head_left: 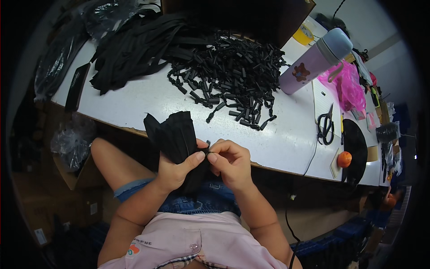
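Observation:
My left hand [176, 172] is closed around a folded bundle of black fabric strips [177, 134], which look like zippers, over my lap. The bundle fans out above the hand and hangs down below it. Right beside it, my right hand [231, 162] pinches a small dark piece at the bundle's edge, thumb against forefinger. That piece is mostly hidden by the fingertips; a short dark end [208, 142] pokes up between the two hands. Across the table lies a heap of black cord pulls [237, 74] with loops and plastic ends. More black strips [134, 49] are piled to its left.
On the white table [286, 143] stand a lilac bottle [309, 65] and, farther right, black scissors [325, 127], an orange fruit [344, 159] and a pink plastic bag [347, 85]. A yellow tape roll [303, 35] lies behind the bottle. A dark box [242, 15] is at the back.

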Tool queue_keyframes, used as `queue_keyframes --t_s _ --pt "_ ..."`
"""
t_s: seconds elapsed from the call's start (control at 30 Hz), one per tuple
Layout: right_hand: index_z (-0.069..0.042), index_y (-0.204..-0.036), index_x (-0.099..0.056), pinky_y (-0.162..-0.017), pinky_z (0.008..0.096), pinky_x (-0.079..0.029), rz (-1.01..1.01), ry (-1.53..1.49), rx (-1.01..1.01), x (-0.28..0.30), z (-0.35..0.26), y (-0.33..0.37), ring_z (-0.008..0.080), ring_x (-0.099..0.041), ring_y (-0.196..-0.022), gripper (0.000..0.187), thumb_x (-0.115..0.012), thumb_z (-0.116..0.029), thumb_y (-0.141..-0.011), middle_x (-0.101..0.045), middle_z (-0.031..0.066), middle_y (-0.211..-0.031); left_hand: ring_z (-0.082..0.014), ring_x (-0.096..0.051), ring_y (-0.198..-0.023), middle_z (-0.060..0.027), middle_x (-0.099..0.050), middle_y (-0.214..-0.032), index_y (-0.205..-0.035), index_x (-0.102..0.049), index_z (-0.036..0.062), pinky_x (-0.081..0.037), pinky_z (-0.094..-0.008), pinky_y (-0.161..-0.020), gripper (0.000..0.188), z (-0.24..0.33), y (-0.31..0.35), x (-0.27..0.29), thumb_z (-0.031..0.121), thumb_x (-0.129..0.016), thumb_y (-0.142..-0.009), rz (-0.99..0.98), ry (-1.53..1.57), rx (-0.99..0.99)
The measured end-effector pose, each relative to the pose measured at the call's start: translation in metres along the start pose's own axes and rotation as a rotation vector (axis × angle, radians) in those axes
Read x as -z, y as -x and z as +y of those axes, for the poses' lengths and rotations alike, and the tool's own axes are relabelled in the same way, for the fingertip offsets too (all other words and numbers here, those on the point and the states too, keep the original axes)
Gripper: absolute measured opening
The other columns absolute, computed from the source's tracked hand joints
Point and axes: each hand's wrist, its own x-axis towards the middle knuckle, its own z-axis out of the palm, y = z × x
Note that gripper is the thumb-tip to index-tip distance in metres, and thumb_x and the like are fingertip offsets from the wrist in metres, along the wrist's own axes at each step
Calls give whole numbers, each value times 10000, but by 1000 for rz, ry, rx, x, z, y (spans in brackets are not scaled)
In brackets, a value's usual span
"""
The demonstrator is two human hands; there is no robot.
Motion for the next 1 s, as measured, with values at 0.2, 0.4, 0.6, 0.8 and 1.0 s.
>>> queue_keyframes --t_s 0.2,0.4,0.6,0.8,1.0 --pt "8 -772 -541 -433 155 -321 -100 -152 -216 9 -8 0 34 -424 -509 51 -585 -12 -754 -505 4 -701 -113 -522 -828 -54 -556 -884 -915 -560 -9 -420 -238 -746 155 2 1 -1 22 -571 -763 -80 -1 23" --pt "5 -804 -535 -497 152 -333 100 318 292 -8 9 7 29 -435 -585 62 -565 -45 -782 -499 4 -691 -115 -512 -823 -52 -541 -881 -915 -544 0 -408 -240 -751 152 2 1 -7 17 -549 -764 -42 -49 -34" --pt "8 -838 -527 -532 173 -323 -41 266 135 0 8 10 38 -403 -598 80 -518 -70 -823 -478 6 -706 -112 -514 -813 -53 -541 -878 -929 -535 2 -412 -236 -739 158 3 2 -4 19 -546 -772 -69 -102 -77" --pt "9 -844 -523 -516 190 -329 -18 188 115 -1 12 12 45 -386 -570 82 -531 -67 -812 -476 8 -709 -103 -524 -790 -51 -558 -869 -934 -545 -4 -426 -225 -713 151 5 1 1 30 -551 -787 -127 -126 -45" --pt "9 -813 -539 -447 183 -318 64 578 484 -6 4 6 45 -413 -524 99 -596 -21 -738 -502 23 -681 -104 -518 -762 -39 -553 -820 -883 -552 -1 -424 -223 -686 112 1 1 4 54 -569 -787 -71 -95 17"
